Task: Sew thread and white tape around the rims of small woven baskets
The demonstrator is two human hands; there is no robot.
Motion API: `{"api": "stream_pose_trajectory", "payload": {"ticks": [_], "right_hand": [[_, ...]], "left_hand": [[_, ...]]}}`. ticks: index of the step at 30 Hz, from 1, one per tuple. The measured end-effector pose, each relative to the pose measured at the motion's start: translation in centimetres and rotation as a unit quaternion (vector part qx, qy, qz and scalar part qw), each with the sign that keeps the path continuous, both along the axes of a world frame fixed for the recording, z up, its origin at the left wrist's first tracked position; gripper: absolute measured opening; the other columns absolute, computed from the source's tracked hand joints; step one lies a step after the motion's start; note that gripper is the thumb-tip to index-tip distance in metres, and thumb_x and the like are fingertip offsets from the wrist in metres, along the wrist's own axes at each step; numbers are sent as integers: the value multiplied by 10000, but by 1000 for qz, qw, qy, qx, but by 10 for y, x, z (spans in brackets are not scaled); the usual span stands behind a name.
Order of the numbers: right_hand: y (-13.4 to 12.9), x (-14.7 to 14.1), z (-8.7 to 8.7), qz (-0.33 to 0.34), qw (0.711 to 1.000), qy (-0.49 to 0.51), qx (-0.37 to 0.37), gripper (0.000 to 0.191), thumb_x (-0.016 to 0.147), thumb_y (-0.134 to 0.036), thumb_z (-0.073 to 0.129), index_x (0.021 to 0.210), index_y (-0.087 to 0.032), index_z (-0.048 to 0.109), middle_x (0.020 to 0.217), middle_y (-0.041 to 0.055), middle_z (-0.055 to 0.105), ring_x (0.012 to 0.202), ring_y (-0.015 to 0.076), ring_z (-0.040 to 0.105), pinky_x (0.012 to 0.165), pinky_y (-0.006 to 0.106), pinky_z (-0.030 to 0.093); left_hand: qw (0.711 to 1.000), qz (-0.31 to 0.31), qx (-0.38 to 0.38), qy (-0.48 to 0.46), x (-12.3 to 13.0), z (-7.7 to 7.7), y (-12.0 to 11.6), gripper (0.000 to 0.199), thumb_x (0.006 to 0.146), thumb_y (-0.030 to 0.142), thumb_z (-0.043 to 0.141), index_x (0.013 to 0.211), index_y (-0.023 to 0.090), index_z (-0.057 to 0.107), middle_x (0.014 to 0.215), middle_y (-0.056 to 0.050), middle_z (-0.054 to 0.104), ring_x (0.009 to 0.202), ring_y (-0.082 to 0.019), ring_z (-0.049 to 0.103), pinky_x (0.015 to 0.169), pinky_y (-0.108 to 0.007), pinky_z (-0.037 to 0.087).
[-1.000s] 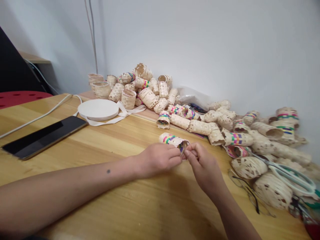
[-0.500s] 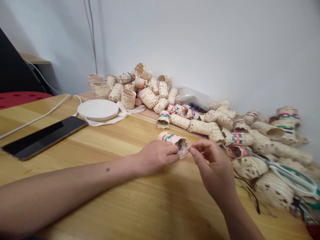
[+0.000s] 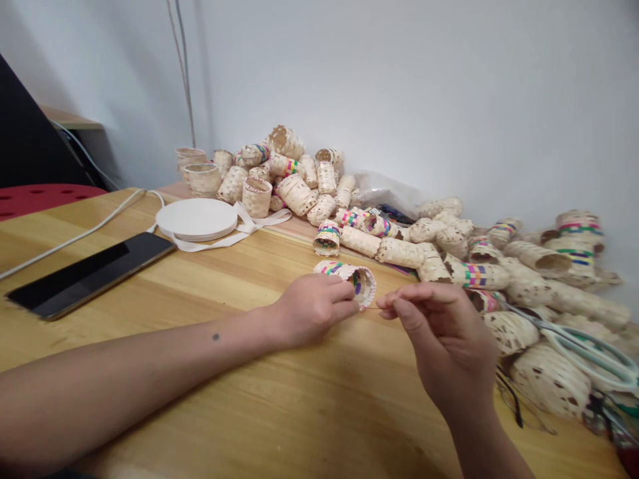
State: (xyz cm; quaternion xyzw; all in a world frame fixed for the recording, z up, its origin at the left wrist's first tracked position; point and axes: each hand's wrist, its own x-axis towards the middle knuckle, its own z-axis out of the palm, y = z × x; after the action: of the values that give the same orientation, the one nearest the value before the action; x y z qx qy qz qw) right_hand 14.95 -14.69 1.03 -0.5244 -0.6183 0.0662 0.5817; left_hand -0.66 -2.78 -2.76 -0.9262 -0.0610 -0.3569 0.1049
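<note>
My left hand (image 3: 315, 309) is closed around a small woven basket (image 3: 335, 268) with a coloured band, which lies on its side with its open mouth facing right. White tape edges the basket's rim. A thin reddish thread (image 3: 371, 308) runs from the lower rim to my right hand (image 3: 439, 332). Thumb and forefinger of that hand pinch the thread, a little way right of the basket. Whether a needle is between those fingertips is too small to make out.
Many woven baskets (image 3: 399, 251) lie heaped along the wall. A white ribbon roll (image 3: 197, 218) and a phone (image 3: 92, 273) with a cable are on the left of the wooden table (image 3: 279, 406). Scissors (image 3: 589, 352) and eyeglasses (image 3: 512, 396) lie at the right.
My right hand has moved right, away from the basket's rim, and the thread now stretches between them. My left hand still holds the basket in nearly the same place.
</note>
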Motion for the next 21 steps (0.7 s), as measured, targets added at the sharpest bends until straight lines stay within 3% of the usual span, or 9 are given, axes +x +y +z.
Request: {"api": "stream_pose_trajectory", "payload": {"ticks": [9, 17, 21], "right_hand": [[-3, -7, 6, 45, 996, 37, 65, 143, 843, -90, 615, 922, -208, 600, 822, -10, 669, 729, 122, 688, 674, 247, 592], [-3, -5, 10, 108, 988, 39, 102, 217, 849, -37, 570, 942, -231, 598, 788, -10, 653, 706, 148, 661, 673, 322, 571], [-2, -3, 10, 116, 985, 53, 112, 218, 848, -39, 567, 938, -235, 597, 774, -8, 648, 680, 151, 651, 650, 327, 564]], "left_hand": [[1000, -3, -15, 12, 0, -4, 3, 305, 983, 223, 382, 892, 170, 668, 789, -29, 589, 713, -140, 495, 612, -273, 324], [999, 17, -20, 29, -1, 3, 4, 321, 975, 223, 387, 845, 175, 676, 779, -32, 607, 710, -144, 504, 590, -274, 310], [997, 10, -76, 5, -2, 5, 8, 322, 969, 236, 397, 831, 171, 680, 802, -34, 626, 710, -135, 533, 590, -244, 343]]}}
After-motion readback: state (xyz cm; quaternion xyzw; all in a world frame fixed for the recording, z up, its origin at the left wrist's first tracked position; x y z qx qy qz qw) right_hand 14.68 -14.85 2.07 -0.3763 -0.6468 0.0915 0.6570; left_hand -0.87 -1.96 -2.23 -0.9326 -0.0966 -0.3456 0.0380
